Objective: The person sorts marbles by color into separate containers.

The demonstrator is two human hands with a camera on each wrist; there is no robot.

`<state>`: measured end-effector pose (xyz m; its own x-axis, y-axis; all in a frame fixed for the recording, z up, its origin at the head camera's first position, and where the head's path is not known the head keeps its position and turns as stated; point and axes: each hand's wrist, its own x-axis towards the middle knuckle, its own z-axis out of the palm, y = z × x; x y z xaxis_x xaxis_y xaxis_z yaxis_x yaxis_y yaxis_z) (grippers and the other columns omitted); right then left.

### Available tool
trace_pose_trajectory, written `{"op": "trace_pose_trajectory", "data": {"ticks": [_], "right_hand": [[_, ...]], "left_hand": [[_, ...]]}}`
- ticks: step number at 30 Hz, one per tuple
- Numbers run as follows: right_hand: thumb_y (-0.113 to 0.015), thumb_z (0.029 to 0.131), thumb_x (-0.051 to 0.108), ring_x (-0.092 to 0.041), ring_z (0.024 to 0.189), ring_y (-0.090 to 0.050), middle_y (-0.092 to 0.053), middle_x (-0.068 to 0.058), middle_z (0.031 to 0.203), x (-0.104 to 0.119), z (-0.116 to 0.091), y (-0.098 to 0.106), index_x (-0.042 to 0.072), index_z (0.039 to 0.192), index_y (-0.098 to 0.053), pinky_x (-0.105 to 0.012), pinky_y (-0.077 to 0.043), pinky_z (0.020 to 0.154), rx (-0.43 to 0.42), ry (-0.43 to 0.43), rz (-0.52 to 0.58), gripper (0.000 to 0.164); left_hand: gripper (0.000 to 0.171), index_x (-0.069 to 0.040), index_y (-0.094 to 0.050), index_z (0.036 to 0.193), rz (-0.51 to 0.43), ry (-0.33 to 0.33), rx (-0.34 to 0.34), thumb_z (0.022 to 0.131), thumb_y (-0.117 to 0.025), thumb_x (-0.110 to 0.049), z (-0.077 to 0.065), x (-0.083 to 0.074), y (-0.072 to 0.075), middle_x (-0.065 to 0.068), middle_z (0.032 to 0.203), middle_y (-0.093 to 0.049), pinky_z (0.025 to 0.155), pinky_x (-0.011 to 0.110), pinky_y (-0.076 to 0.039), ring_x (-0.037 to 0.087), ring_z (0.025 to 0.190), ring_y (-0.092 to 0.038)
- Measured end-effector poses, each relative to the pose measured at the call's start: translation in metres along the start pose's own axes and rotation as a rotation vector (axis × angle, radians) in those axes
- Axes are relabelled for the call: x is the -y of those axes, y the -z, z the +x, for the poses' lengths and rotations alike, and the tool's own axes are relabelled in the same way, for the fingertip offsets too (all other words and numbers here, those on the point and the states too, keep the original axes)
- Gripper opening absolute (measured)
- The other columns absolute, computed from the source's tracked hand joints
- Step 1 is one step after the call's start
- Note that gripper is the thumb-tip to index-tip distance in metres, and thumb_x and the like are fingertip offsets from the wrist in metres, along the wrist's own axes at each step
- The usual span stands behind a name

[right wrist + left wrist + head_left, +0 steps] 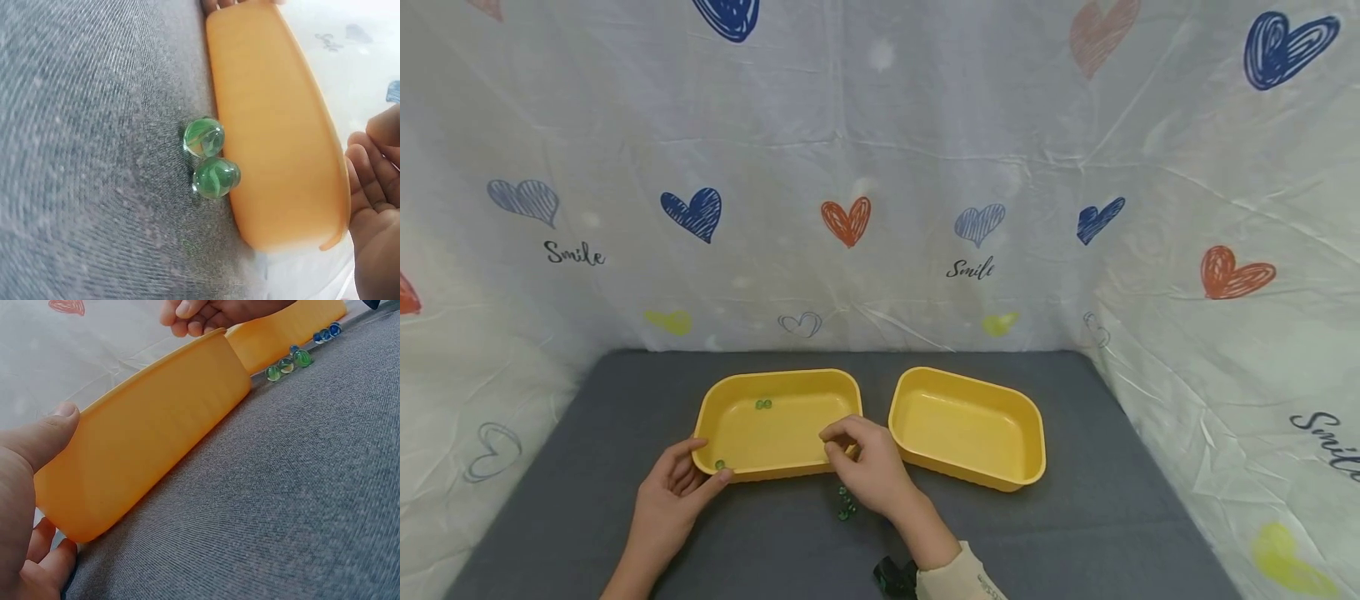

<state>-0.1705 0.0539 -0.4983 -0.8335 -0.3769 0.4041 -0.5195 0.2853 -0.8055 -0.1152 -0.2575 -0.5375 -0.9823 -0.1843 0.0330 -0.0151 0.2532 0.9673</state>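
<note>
My left hand grips the left corner of a yellow plastic tray, thumb at the front rim and fingers around the side. Inside that tray lie two green marbles near the back and one green marble at the front left corner. My right hand is over the tray's front right rim with its fingers bent and thumb close to them. No marble shows between its fingertips, though the inside of the hand is partly hidden. Just in front of the tray, several green marbles rest on the cloth.
A second yellow tray stands to the right, with no marbles visible inside. Several blue marbles lie on the cloth in front of it. A black object is partly hidden by the right sleeve. Grey cloth covers the table, and a heart-printed curtain hangs behind.
</note>
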Motion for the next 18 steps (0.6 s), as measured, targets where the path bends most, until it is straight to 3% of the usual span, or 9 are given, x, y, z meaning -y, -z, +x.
{"op": "trace_pose_trajectory", "data": {"ticks": [4, 8, 13, 18], "right_hand": [[-0.073, 0.106, 0.008, -0.009, 0.089, -0.067, -0.074, 0.005, 0.101, 0.002, -0.004, 0.004, 0.006, 0.112, -0.080, -0.032, -0.063, 0.072, -0.017, 0.020, 0.034, 0.010], [-0.074, 0.105, 0.006, -0.010, 0.084, -0.067, -0.074, 0.004, 0.098, 0.004, -0.010, 0.010, 0.007, 0.109, -0.080, -0.036, -0.065, 0.073, -0.040, 0.062, 0.060, 0.008], [-0.075, 0.103, 0.005, -0.008, 0.080, -0.067, -0.073, 0.005, 0.095, 0.002, -0.017, 0.015, 0.004, 0.105, -0.079, -0.031, -0.063, 0.070, -0.060, 0.093, 0.050, 0.005], [-0.075, 0.103, 0.006, -0.007, 0.078, -0.065, -0.072, 0.006, 0.092, -0.001, -0.024, 0.018, 0.005, 0.104, -0.079, -0.028, -0.062, 0.068, -0.006, 0.082, 0.047, 0.004]], "left_hand": [[0.075, -0.005, -0.049, 0.158, -0.001, 0.001, -0.001, 0.098, -0.087, -0.028, 0.000, 0.000, -0.001, 0.023, 0.164, -0.049, 0.096, 0.007, -0.052, -0.003, 0.135, -0.054], [0.074, -0.005, -0.049, 0.158, -0.013, -0.005, 0.001, 0.099, -0.087, -0.027, 0.000, 0.001, -0.002, 0.023, 0.164, -0.049, 0.096, 0.007, -0.052, -0.009, 0.130, -0.054], [0.075, -0.005, -0.048, 0.158, -0.016, -0.004, 0.006, 0.099, -0.087, -0.028, 0.001, 0.003, -0.002, 0.023, 0.166, -0.046, 0.096, 0.007, -0.052, -0.014, 0.128, -0.053], [0.075, -0.006, -0.048, 0.159, 0.005, -0.001, 0.002, 0.099, -0.087, -0.029, 0.001, 0.004, 0.000, 0.021, 0.167, -0.044, 0.096, 0.006, -0.051, 0.000, 0.138, -0.053]]}}
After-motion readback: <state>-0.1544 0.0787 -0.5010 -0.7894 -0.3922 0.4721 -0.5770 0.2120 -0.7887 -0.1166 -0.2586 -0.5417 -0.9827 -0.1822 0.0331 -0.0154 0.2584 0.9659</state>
